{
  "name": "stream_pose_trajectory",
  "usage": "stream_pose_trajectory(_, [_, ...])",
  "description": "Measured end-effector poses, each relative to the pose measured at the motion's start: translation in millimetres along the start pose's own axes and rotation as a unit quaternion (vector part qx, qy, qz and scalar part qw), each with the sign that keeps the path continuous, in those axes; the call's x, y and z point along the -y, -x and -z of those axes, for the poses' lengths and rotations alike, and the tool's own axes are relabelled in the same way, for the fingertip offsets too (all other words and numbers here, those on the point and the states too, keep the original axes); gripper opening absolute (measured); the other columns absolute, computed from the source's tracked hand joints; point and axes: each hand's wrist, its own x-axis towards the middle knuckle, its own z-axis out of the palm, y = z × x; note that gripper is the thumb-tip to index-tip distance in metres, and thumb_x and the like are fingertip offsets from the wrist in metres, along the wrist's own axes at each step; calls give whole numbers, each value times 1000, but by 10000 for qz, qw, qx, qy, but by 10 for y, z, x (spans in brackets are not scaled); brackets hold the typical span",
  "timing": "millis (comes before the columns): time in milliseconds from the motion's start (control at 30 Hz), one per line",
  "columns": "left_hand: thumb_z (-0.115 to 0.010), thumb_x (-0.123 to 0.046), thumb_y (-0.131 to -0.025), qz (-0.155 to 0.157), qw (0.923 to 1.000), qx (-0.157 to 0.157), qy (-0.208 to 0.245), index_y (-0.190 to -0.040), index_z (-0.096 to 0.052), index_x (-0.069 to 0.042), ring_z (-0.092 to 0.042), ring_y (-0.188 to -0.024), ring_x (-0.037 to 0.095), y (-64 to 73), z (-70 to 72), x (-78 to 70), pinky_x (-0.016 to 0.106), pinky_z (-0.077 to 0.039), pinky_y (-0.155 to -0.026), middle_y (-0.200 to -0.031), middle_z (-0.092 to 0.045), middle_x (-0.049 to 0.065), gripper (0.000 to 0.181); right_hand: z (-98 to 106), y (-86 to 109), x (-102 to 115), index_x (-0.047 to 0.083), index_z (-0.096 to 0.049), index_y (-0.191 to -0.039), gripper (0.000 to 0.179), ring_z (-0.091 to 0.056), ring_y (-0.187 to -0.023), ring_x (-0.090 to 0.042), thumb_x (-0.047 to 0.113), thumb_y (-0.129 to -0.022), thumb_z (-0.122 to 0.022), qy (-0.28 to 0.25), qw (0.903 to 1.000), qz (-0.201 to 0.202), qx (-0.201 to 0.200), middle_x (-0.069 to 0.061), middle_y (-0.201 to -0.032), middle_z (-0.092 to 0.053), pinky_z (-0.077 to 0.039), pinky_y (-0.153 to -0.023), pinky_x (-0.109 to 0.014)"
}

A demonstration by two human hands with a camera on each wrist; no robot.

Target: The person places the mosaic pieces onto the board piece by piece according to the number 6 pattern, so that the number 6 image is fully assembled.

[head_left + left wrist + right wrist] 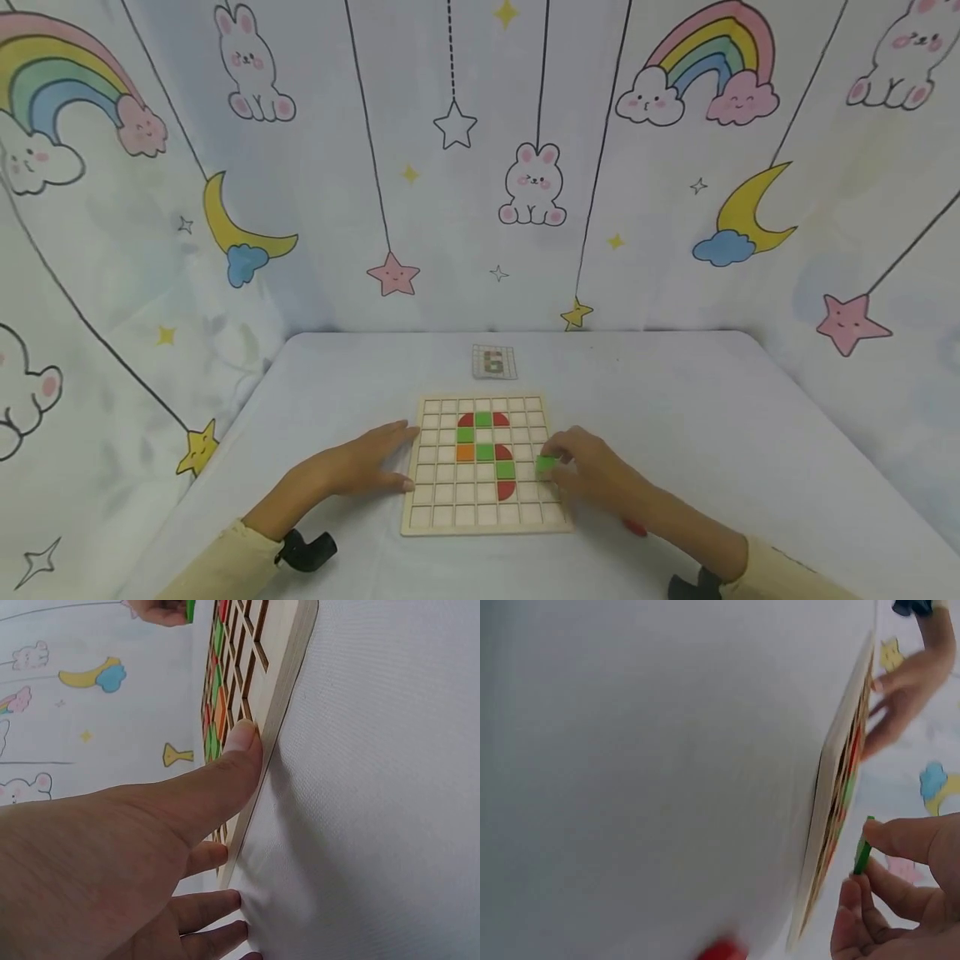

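Observation:
A wooden grid board (487, 529) lies on the table with green squares, red rounded tiles and one orange square (466, 452) set in some cells. My left hand (363, 462) rests at the board's left edge; in the left wrist view its thumb (241, 739) touches the rim, with the other fingers along the side. Over the board's right columns, my right hand (596, 471) pinches a green square tile (547, 468) between thumb and fingertips. The right wrist view shows that green tile (863, 855) edge-on, held apart from the board.
A small card (494, 362) with a printed grid pattern lies behind the board. A red piece (635, 527) is on the white table by my right forearm, partly hidden. A patterned cloth (330, 208) hangs around the table's back and sides.

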Motion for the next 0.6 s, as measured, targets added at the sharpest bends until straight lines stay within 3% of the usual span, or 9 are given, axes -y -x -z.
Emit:
stream_pose_trajectory(167, [-81, -45, -93, 30, 10000, 12, -32, -162, -40, -7, -28, -158, 43, -1, 0, -5, 60, -28, -128, -170, -30, 24, 89, -211, -125, 263, 15, -74, -112, 21, -58, -100, -12, 17, -92, -81, -38, 9993, 269, 275, 5, -106, -63, -59, -91, -36])
stream_pose_trajectory(300, [-80, -45, -93, 44, 10000, 1, -81, -162, -39, -8, -28, -158, 42, 1, -2, -6, 59, -28, -128, -170, -30, 24, 88, -322, -190, 425, 14, -75, -111, 20, -54, -96, -13, 16, -92, -82, 79, 9976, 550, 413, 4, -104, -62, -56, -86, -32])
stream_pose_trajectory(467, [-80, -43, -94, 41, 10000, -4, 9, -162, -40, -7, -28, -158, 43, 11, -3, -10, 60, -27, -128, -170, -30, 25, 87, -408, -230, 504, 18, -74, -106, 16, -50, -88, -10, 17, -92, -82, 264, 9947, 840, 534, 7, -97, -58, -51, -75, -22])
stream_pose_trajectory(600, [-81, -43, -93, 34, 10000, -11, -9, -161, -40, -7, -28, -158, 42, 18, 2, -9, 59, -28, -128, -169, -31, 24, 87, -441, -244, 516, 20, -73, -102, 14, -50, -88, -8, 16, -92, -82, 391, 9918, 1027, 648, 9, -96, -61, -51, -76, -21])
